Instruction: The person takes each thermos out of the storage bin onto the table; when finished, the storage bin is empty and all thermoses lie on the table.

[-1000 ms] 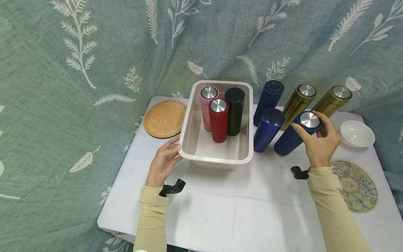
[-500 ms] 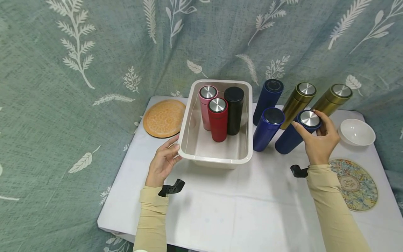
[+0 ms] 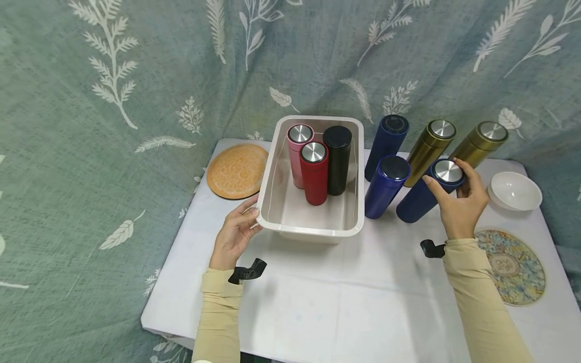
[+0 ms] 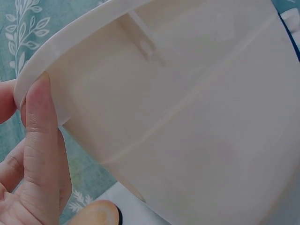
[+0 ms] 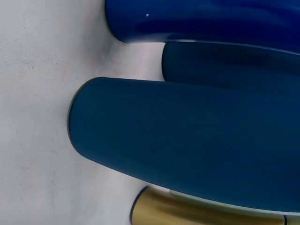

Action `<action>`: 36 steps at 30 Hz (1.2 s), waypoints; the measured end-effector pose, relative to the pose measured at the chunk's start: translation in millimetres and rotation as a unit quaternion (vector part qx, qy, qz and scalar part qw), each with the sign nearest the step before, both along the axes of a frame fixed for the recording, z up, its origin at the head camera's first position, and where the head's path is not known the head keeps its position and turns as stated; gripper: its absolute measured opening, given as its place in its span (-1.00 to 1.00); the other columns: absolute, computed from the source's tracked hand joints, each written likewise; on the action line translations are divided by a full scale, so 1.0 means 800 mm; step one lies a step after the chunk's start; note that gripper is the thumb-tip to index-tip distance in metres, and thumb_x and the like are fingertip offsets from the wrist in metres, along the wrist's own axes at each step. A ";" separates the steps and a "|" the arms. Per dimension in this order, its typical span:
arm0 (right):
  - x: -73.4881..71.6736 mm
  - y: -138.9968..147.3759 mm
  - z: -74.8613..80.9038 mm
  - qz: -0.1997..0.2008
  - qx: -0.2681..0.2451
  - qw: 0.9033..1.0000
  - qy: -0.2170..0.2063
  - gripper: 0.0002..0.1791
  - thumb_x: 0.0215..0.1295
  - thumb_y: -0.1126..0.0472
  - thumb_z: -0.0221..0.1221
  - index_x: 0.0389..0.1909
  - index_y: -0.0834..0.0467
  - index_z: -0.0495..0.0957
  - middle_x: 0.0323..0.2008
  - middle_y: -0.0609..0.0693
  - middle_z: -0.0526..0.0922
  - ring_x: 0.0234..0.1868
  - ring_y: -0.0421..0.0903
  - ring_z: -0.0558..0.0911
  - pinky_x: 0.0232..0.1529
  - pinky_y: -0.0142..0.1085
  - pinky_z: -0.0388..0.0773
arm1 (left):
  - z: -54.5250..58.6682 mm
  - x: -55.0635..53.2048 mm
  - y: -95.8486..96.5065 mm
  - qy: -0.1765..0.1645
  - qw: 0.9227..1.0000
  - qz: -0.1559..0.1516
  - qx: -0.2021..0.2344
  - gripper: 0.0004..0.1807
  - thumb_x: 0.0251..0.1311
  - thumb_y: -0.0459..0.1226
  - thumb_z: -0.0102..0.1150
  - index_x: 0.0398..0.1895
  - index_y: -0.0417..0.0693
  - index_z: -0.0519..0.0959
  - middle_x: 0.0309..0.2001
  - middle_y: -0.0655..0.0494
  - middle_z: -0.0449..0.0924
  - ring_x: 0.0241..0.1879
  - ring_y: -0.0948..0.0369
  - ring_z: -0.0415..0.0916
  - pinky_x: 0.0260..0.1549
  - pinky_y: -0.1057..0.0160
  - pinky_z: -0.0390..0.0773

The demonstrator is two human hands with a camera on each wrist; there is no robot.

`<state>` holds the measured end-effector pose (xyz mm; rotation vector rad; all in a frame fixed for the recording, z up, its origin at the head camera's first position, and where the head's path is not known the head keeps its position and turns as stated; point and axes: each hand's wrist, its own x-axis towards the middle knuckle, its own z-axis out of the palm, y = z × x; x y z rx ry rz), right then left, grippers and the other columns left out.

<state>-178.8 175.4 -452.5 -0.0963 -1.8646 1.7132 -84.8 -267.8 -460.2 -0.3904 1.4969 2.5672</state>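
Note:
My left hand [image 3: 232,237] pinches the rim of a cream plastic tub [image 3: 313,232] at its front left corner. In the left wrist view the thumb presses just under the tub's lip, against its outer wall [image 4: 187,122]. A pink flask [image 3: 297,164], a red flask [image 3: 316,179] and a black flask [image 3: 338,166] stand inside the tub. My right hand [image 3: 465,209] holds a dark blue flask [image 3: 417,199] with a silver lid, thumb and fingers on opposite sides of its top. Its matte body [image 5: 187,140] fills the middle of the right wrist view.
Right of the tub stand a shiny blue flask [image 3: 386,189], another dark blue flask [image 3: 386,146] and two gold flasks, one [image 3: 428,151] left of the other [image 3: 476,146]. A white bowl [image 3: 515,191] and a patterned round mat [image 3: 513,267] lie far right, an orange round board [image 3: 238,171] left.

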 end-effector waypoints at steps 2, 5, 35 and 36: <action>0.000 0.001 -0.001 0.000 0.009 1.000 -0.008 -0.32 -0.05 0.37 0.52 0.19 0.10 0.60 0.13 -0.05 0.62 0.14 -0.17 0.62 0.24 -0.46 0.52 | -0.001 0.001 0.000 0.001 1.000 -0.003 0.005 -0.63 0.43 -0.47 -0.04 0.23 -0.04 0.46 -0.23 0.17 0.67 -0.25 0.31 0.65 -0.35 0.43 0.68; 0.000 0.001 -0.001 -0.003 0.021 1.000 -0.018 -0.32 -0.03 0.35 0.51 0.20 0.09 0.59 0.12 -0.09 0.61 0.14 -0.20 0.61 0.23 -0.48 0.52 | -0.001 0.001 0.000 0.007 1.000 -0.006 0.010 -0.61 0.44 -0.47 -0.06 0.27 -0.07 0.43 -0.22 0.16 0.66 -0.23 0.30 0.64 -0.34 0.43 0.68; 0.014 -0.011 0.047 -0.005 0.053 0.999 -0.010 -0.36 -0.01 0.35 0.50 0.18 0.05 0.61 0.12 -0.07 0.65 0.25 -0.14 0.59 0.42 -0.36 0.40 | -0.001 0.000 -0.001 0.005 1.000 -0.006 0.006 -0.52 0.43 -0.47 -0.06 0.39 -0.14 0.33 -0.17 0.17 0.67 -0.21 0.31 0.66 -0.34 0.43 0.68; 0.015 -0.013 0.050 -0.006 0.062 0.998 -0.011 -0.36 0.00 0.34 0.50 0.18 0.04 0.61 0.13 -0.09 0.65 0.26 -0.16 0.59 0.42 -0.36 0.40 | -0.001 0.000 -0.001 0.006 1.000 -0.007 0.007 -0.53 0.42 -0.47 -0.05 0.37 -0.12 0.35 -0.18 0.17 0.67 -0.21 0.30 0.66 -0.34 0.43 0.69</action>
